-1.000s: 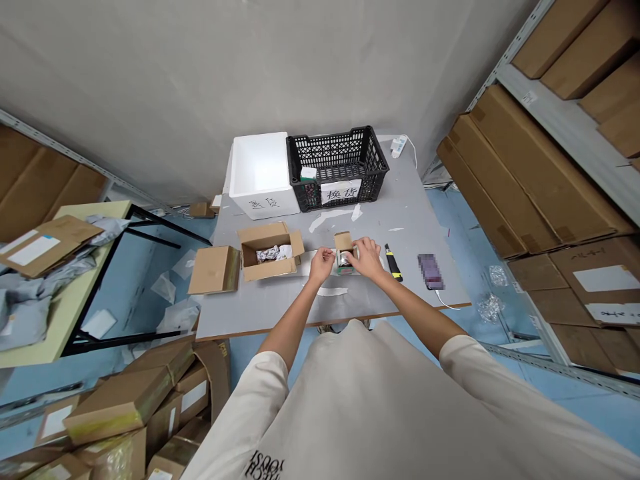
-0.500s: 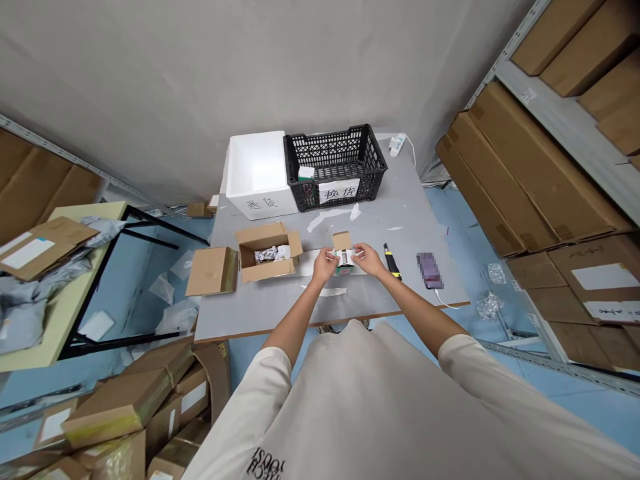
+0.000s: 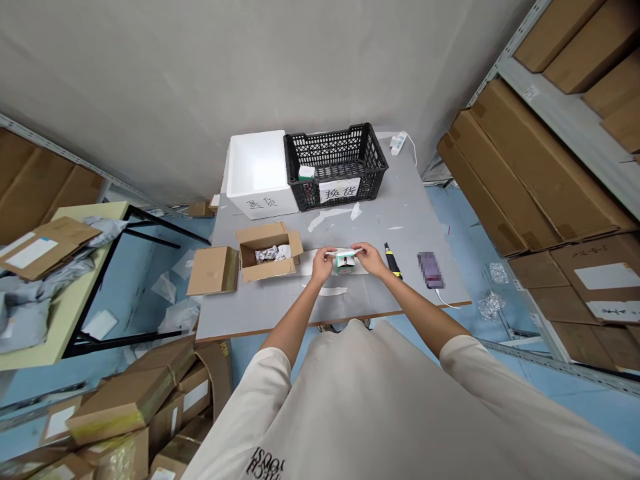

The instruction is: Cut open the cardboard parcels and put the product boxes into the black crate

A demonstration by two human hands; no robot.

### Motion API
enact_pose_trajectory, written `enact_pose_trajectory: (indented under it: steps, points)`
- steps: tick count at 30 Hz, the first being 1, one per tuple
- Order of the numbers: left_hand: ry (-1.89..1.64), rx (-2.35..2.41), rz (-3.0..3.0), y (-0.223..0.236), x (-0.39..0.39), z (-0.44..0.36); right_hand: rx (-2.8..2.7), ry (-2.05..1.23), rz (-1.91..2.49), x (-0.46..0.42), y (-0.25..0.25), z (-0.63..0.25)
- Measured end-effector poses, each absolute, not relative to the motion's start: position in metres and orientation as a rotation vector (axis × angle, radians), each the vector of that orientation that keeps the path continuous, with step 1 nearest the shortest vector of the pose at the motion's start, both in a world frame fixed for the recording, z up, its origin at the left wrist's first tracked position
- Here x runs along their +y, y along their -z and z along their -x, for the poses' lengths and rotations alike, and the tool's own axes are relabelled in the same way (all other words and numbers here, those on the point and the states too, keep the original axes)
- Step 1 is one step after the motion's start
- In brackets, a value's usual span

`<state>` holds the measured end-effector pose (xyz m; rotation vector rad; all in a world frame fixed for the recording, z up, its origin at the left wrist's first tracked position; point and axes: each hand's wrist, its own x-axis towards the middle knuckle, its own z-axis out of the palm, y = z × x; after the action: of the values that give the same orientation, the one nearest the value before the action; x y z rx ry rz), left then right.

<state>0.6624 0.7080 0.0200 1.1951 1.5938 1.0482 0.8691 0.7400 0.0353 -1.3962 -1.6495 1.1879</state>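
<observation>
Straight beyond the grip of the left hand (image 3: 323, 265) and right hand (image 3: 370, 259), a white paper sign (image 3: 339, 191) on the black crate's front is reading 换货. Beyond the grip to the left, the white foam box (image 3: 287, 203) is bearing two handwritten characters, the second reading 货, the first unclear. Nearer than the grip, the pale shirt (image 3: 380, 393) is showing upside-down lettering resembling YOUSI and TECH. Well right of the grip, writing on the cartons (image 3: 550, 263) is staying illegible.
</observation>
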Motion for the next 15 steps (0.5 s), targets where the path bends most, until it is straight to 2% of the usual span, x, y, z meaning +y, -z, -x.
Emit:
enact_pose_trajectory:
  steps: [5,15]
  points:
    - [-1.066,1.47,-1.067,-0.023,0.704,-0.658,-1.654,-1.284,1.312,0.734,-0.036,-0.877]
    - [-1.032,1.406,-1.447,-0.014,0.694,-0.657,-1.86,-1.173,1.233,0.726,-0.032,-0.88]
